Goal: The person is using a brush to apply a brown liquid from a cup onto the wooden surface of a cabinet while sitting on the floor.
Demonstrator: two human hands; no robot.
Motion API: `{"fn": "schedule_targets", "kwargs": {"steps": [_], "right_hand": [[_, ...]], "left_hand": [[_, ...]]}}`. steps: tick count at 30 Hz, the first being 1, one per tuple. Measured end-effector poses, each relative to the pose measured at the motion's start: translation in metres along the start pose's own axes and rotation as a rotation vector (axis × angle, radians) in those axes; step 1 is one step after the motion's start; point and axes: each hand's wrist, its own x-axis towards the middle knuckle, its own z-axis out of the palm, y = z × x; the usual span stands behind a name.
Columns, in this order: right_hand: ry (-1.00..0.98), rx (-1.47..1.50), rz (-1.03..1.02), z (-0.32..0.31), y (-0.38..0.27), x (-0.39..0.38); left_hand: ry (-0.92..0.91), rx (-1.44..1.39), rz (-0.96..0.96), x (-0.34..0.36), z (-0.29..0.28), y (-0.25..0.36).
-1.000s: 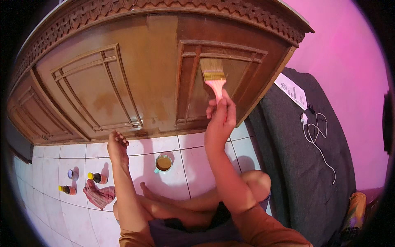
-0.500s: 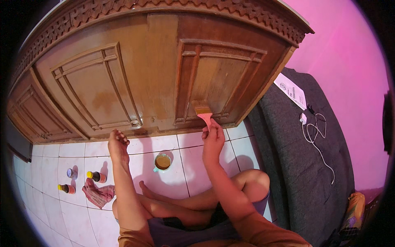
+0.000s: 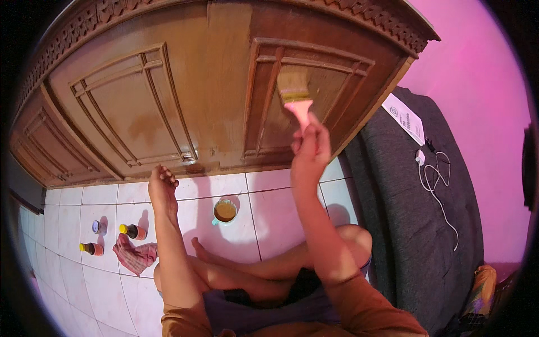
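Observation:
My right hand grips a flat paintbrush with a pink handle, its bristles on the right door panel of the wooden cabinet, in the upper part of that panel. My left hand hangs by the cabinet's lower edge, its fingers loosely curled with nothing seen in them. A mug of brown liquid sits on the floor between my arms. Left of it lie a pink checked cloth, a small tub and two yellow-capped bottles.
The carved cabinet spans the area ahead. On my right, a dark grey cushioned seat carries a white paper and a charger with white cable, beside a pink wall. My crossed legs rest on the tiled floor.
The brush in my right hand moved down the panel, then back up to its upper part. My left hand stays near the cabinet's bottom; the view has shifted slightly.

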Motion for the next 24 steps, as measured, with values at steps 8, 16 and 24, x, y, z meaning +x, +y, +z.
{"fn": "schedule_targets", "kwargs": {"steps": [8,16,24], "right_hand": [[0.011,-0.045,0.320,-0.049,0.130,-0.074],[0.078,-0.168,0.329,-0.054,0.142,-0.051],[-0.030,0.017,0.144,-0.003,-0.009,0.001]], "left_hand": [[0.012,0.007,-0.006,-0.002,0.000,0.001],[-0.009,-0.011,-0.015,0.000,0.003,0.000],[0.006,0.014,-0.002,-0.001,0.000,0.000]]}}
